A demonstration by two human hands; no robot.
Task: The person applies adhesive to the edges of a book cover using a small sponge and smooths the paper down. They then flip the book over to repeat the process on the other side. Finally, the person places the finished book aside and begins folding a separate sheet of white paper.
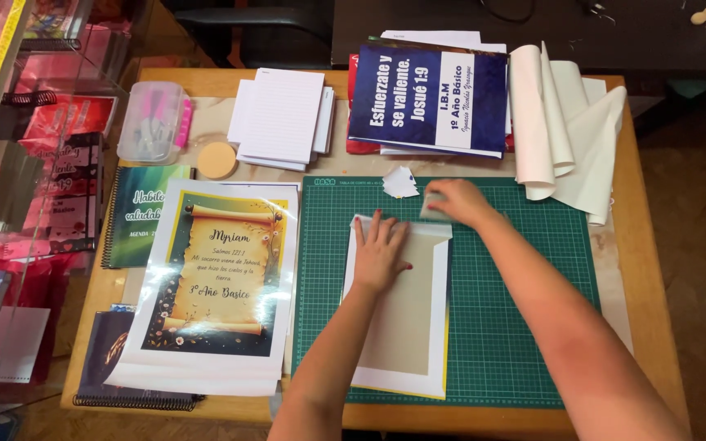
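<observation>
A tan cardboard sheet (406,322) lies on a white-edged printed cover sheet (436,327) on the green cutting mat (525,327). My left hand (379,253) rests flat on the upper left of the cardboard, fingers spread. At the sheet's top right corner my right hand (458,202) presses down over a folded white flap, fingers curled around a small grey tool that is mostly hidden. A small torn scrap of white paper (399,182) lies just above the sheet.
A laminated yellow scroll print (218,278) lies left of the mat over spiral notebooks (136,214). Behind are a stack of lined paper (281,117), a blue printed cover (428,98), curled white sheets (565,131), a clear plastic box (153,122) and a round tan disc (217,159).
</observation>
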